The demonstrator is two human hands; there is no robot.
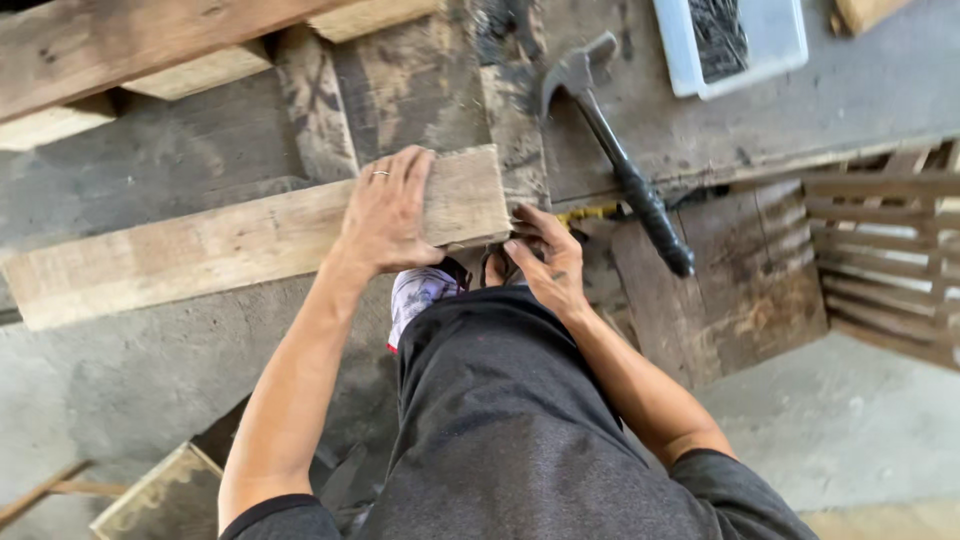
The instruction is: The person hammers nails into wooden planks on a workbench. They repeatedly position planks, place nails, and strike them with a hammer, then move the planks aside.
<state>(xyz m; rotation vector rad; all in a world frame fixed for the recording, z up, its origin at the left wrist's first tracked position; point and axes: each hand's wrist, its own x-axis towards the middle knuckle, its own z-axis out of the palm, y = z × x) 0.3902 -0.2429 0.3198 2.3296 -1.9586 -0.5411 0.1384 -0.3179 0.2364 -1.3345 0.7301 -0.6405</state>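
A pale wooden plank (200, 245) lies across the worn workbench (420, 90), its right end at the bench's front edge. My left hand (388, 212), with a ring on one finger, presses flat on top of the plank near that end. At the end of the plank my right hand (545, 258) has its fingers curled against the wood and the bench edge; whether it pinches something small cannot be told. A black claw hammer (615, 150) lies on the bench just right of my right hand, its handle over the edge.
A clear plastic box of dark nails (735, 40) sits at the bench's back right. More planks (130, 50) lie at the back left. A slatted wooden pallet (890, 250) stands to the right. A framed panel (160, 495) rests on the concrete floor.
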